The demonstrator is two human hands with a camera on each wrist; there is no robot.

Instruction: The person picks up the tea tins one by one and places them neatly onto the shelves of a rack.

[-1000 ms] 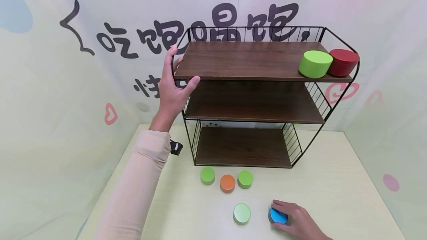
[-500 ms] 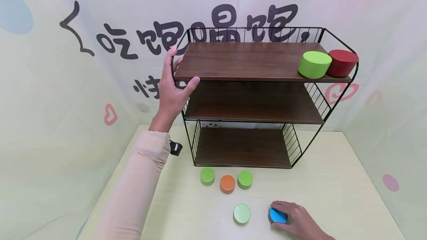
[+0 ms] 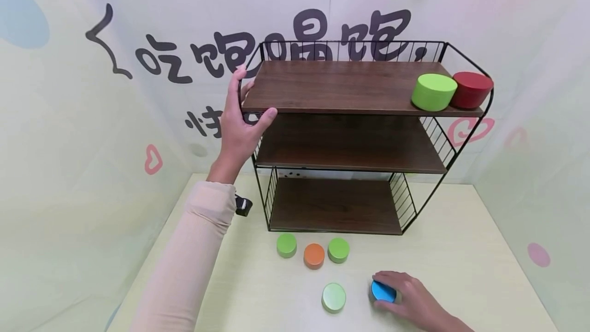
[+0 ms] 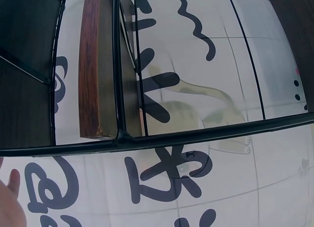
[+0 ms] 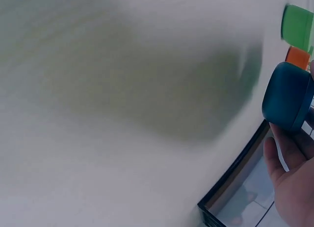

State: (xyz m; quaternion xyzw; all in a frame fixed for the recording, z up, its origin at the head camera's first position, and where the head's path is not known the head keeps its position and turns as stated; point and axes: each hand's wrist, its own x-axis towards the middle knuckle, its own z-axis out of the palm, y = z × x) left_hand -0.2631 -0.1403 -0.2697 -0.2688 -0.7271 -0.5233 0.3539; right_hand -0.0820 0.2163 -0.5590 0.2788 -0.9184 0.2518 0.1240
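My left hand [image 3: 240,127] grips the upper left corner of a three-tier rack [image 3: 341,109] with dark wooden boards and a black wire frame. The thumb lies at the top board's front edge, the fingers at the side wire. Down on the right, my right hand [image 3: 412,298] holds a small round blue tin [image 3: 383,292] between thumb and fingers. In the right wrist view the blue tin [image 5: 287,97] hides part of the fingers. A pale green tin [image 3: 334,297] stands left of it on the table. The left wrist view shows the rack's side frame [image 4: 196,135] and little of the hand.
Two green tins [image 3: 287,245] and an orange tin [image 3: 314,255] stand before the rack's lowest board. On the top board's right end sit a larger lime-green tin [image 3: 434,92] and a dark red tin [image 3: 471,89]. Printed cloth walls [image 3: 92,132] enclose the table [image 3: 461,255].
My right hand and the blue tin have shifted slightly up in the head view during the last half second. The left hand keeps its place on the rack; the head view has tilted a little.
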